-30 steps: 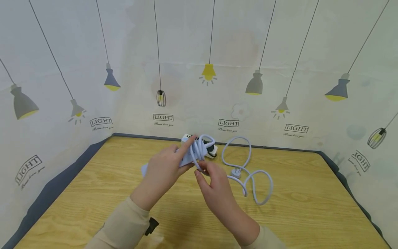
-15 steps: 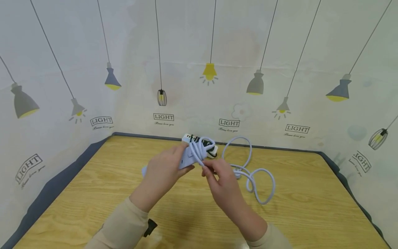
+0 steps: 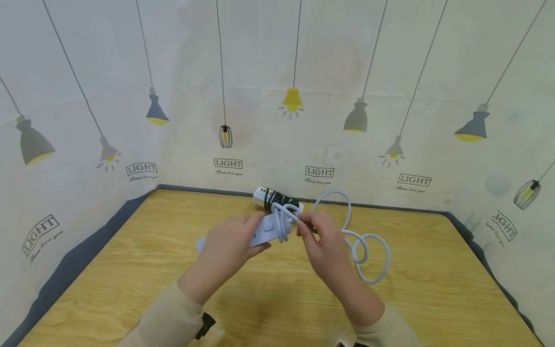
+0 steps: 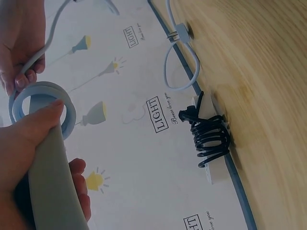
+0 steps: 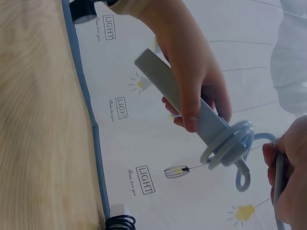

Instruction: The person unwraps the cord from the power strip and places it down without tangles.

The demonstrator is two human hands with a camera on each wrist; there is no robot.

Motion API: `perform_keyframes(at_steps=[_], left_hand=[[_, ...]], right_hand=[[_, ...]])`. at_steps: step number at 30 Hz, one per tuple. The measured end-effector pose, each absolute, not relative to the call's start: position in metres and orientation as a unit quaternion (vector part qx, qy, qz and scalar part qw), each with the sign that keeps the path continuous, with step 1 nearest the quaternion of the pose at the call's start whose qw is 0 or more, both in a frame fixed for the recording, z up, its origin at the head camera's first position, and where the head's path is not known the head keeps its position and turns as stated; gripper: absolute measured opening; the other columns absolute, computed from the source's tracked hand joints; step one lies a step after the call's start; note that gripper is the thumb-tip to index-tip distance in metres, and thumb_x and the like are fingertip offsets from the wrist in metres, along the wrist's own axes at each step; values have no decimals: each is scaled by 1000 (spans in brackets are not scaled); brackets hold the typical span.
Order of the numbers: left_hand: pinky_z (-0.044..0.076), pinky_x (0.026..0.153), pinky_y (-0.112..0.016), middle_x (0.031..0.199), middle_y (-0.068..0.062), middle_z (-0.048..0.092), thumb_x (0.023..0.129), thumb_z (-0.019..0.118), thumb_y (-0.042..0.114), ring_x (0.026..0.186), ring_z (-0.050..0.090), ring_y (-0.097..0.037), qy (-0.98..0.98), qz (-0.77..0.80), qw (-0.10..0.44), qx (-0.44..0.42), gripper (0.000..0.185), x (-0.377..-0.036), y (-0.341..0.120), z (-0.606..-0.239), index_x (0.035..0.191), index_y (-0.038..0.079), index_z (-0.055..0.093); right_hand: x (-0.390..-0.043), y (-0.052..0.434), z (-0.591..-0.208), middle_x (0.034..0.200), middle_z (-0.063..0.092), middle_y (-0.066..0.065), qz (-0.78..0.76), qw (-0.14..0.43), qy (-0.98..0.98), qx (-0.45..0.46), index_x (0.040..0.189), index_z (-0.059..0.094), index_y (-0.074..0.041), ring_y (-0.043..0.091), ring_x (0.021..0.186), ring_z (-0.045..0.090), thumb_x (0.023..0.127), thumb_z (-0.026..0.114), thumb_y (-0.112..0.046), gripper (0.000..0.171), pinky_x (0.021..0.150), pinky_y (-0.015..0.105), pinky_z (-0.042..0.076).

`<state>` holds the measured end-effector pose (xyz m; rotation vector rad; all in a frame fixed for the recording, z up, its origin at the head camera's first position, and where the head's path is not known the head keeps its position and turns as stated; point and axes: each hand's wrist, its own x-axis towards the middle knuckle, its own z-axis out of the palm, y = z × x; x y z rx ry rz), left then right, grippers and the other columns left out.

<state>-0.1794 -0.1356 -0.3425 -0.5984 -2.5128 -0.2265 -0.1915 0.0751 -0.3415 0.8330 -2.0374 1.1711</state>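
My left hand (image 3: 231, 238) grips a pale blue power strip (image 3: 265, 230), held up over the table. Several loops of the strip's own cord (image 5: 230, 143) lie around its far end. My right hand (image 3: 325, 241) pinches that cord just to the right of the loops, as the right wrist view also shows at the right hand (image 5: 292, 177). From there the loose cord (image 3: 386, 260) runs off in wide curls on the table to the right. Its plug (image 4: 182, 32) shows in the left wrist view.
Behind the hands, near the table's back edge, lies a white power strip (image 3: 260, 196) wrapped in black cord (image 4: 211, 139). A cloth wall printed with lamps (image 3: 290, 144) stands around the wooden table (image 3: 130, 250).
My right hand has carried the cord up and to the right, round the strip's end. The left hand's index finger has come off the loops. The loose curls have shifted slightly right.
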Motion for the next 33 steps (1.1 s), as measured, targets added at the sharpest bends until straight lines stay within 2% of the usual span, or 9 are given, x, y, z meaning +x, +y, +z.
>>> perform_keyframes(at_steps=[7, 12, 20, 27, 33], left_hand=[[50, 54, -33, 92, -2, 65, 72, 86, 40, 71, 62, -16, -924, -87, 283, -242, 60, -175, -136, -344, 120, 13, 60], [50, 55, -33, 90, -2, 64, 71, 87, 37, 71, 62, -17, -915, -92, 295, -259, 60, -172, -135, -344, 120, 13, 61], [51, 57, -33, 90, -1, 63, 71, 87, 36, 72, 61, -15, -910, -99, 303, -264, 60, -171, -137, -344, 119, 12, 61], [48, 55, -31, 90, -1, 63, 73, 85, 38, 71, 58, -14, -912, -107, 303, -254, 58, -170, -138, -340, 119, 11, 60], [48, 54, -30, 92, -3, 65, 76, 83, 38, 71, 59, -14, -921, -112, 293, -232, 57, -171, -139, -338, 121, 11, 59]], right_hand=[[-200, 80, -340, 83, 59, 2, 461, 306, -786, 275, 94, 68, 1, 16, 84, 59, 90, 65, 4, 5, 77, 33, 53], [-208, 84, -343, 83, 60, 4, 462, 312, -789, 260, 92, 68, 1, 18, 86, 59, 89, 67, 4, 5, 77, 33, 53], [-214, 91, -346, 86, 61, 6, 472, 277, -806, 227, 96, 69, 2, 20, 87, 59, 93, 64, 0, 6, 80, 37, 53], [-219, 94, -350, 85, 62, 6, 469, 254, -816, 224, 90, 69, 0, 19, 84, 57, 90, 67, 0, 3, 73, 34, 50], [-220, 98, -357, 82, 58, 3, 436, 250, -831, 240, 84, 68, -4, 16, 80, 52, 90, 67, -1, 7, 68, 32, 46]])
